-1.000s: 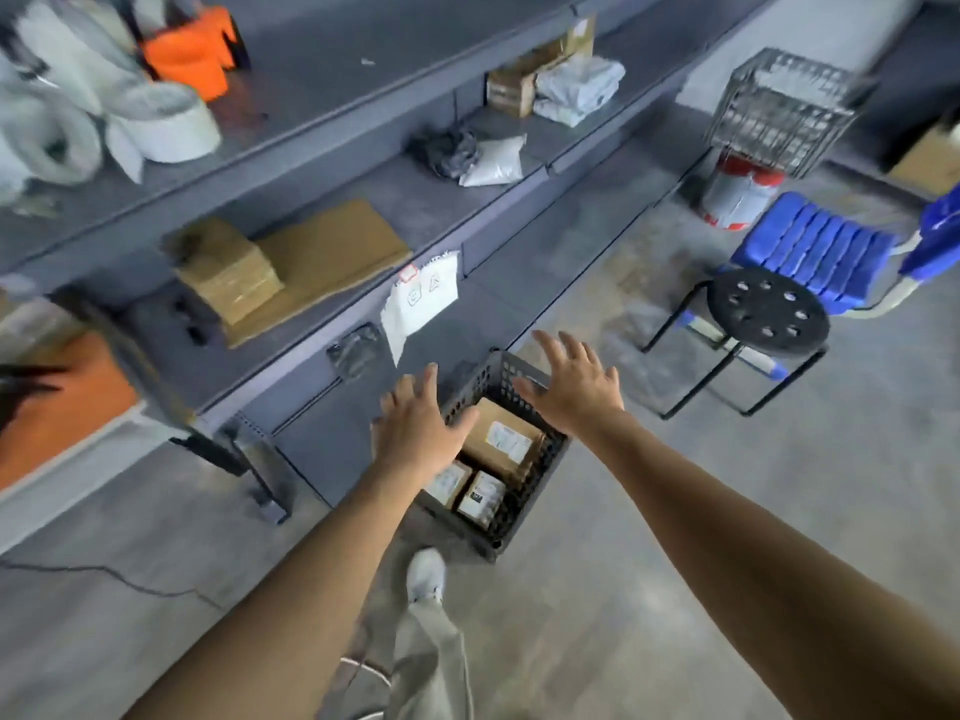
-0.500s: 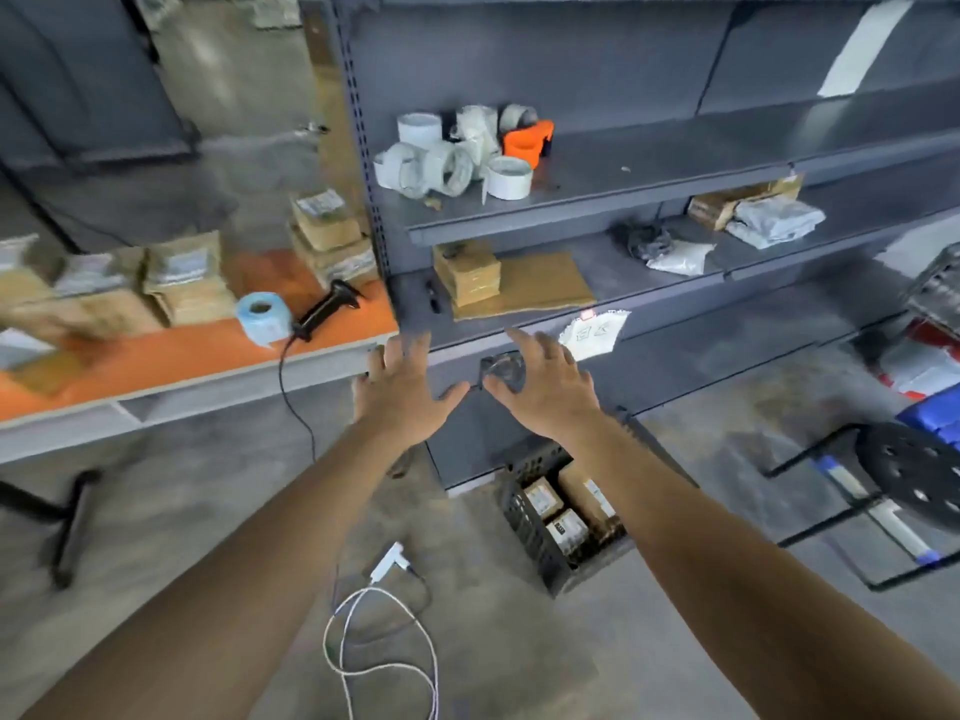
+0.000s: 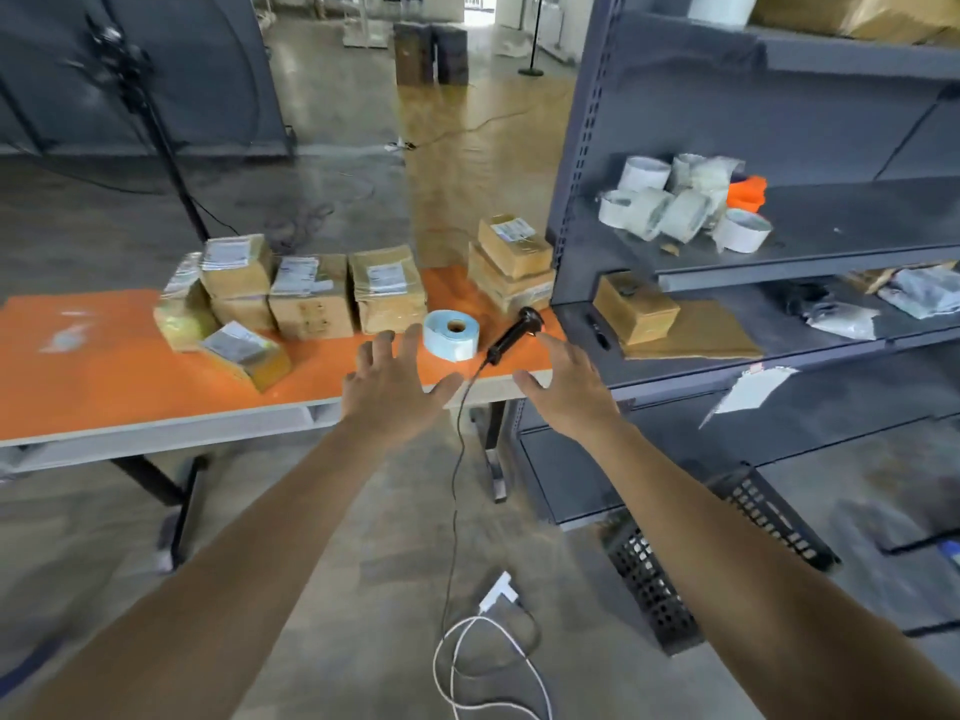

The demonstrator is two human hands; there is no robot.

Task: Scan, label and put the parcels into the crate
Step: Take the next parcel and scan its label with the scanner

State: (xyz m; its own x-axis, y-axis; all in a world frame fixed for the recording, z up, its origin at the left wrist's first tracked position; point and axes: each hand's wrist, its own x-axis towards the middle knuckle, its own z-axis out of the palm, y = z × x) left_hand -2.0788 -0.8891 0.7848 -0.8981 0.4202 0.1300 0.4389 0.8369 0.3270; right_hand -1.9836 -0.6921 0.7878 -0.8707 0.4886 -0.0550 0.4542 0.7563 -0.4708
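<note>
**Packing station, head view**

Left hand (image 3: 395, 387), right hand (image 3: 566, 392): fingers spread apart, holding nothing, raised before the tabletop (image 3: 104, 376) edge.
Parcels (image 3: 311, 298): stacked on tabletop, labels blurred.
Roll (image 3: 451, 335), scanner (image 3: 514, 330): just beyond the hands.
Crate (image 3: 649, 579): on floor by shelving (image 3: 857, 210), inside hidden behind right forearm.

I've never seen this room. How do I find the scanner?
Find the long orange table beside the grey metal shelves. At its right end, between the pale blue roll of labels and the shelves, lies the scanner. It is the only black thing there, shaped like a handle, with a dark cable hanging off the table edge.
</note>
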